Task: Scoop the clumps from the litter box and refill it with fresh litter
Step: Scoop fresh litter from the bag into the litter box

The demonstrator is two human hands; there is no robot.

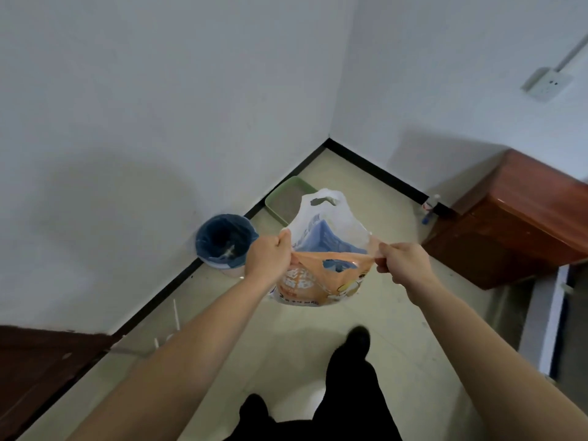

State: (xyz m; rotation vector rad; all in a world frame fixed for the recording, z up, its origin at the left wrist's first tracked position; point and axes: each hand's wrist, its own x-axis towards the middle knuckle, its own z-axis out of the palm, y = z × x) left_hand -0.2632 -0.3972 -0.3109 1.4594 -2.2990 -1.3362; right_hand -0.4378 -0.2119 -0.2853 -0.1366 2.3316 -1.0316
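So the person is standing over the floor with the litter bag (321, 281) held up in front of them. The left hand (267, 256) pinches one top corner and the right hand (402, 261) pinches the other, both clamped on the plastic and pulling the mouth apart. The mouth is stretched wide, but only a bluish lining shows, so there's no telling how much litter is in there.

The key bit is that the green litter box (283, 198) sits on the floor straight ahead, past the bag and tucked near the corner, with its long side running along the left wall. It's a touch left of center, so the left hand is the nearer one. There's grey litter in it, and the bag hides part of it.

The bin (222, 240) with the blue liner stands just left of the box, with some pale scraps at the bottom. Looks like the refill step, and the pour will need a step forward and a tip away.
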